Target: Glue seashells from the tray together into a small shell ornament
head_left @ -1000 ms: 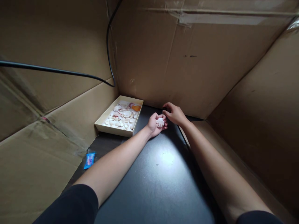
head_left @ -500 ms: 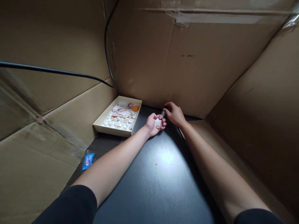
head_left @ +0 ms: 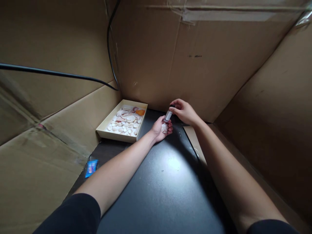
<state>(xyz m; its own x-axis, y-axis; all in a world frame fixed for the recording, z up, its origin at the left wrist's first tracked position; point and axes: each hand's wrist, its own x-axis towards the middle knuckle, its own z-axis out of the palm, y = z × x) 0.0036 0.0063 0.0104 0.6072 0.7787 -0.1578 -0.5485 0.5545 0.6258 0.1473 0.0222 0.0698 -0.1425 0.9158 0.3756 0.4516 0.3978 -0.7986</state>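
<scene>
Palm up, my left hand (head_left: pixel 159 130) holds a fan-shaped white and reddish-brown seashell (head_left: pixel 164 128), its fingers curled round it. Over that palm stands a small clear bottle (head_left: pixel 168 115) with a pale label and a dark cap, tilted to the right at its top. My right hand (head_left: pixel 184 111) pinches the bottle by the cap end. Its lower end is against the left hand's thumb and fingers; whether these grip it I cannot tell. Left of the hands, a cream shallow box (head_left: pixel 117 137) holds many white and brownish shells and an orange one (head_left: pixel 140 112).
A blue packet (head_left: pixel 91 168) lies by the left forearm on the dark tabletop (head_left: pixel 156 195). Cardboard walls (head_left: pixel 195 78) enclose the table at the back and both sides. A black cable (head_left: pixel 60 75) hangs along the left wall. A cardboard piece (head_left: pixel 193 138) lies under the right forearm.
My right hand has risen slightly and brought the bottle upright-ish into view above the left palm. The left hand with the seashell has barely moved.
</scene>
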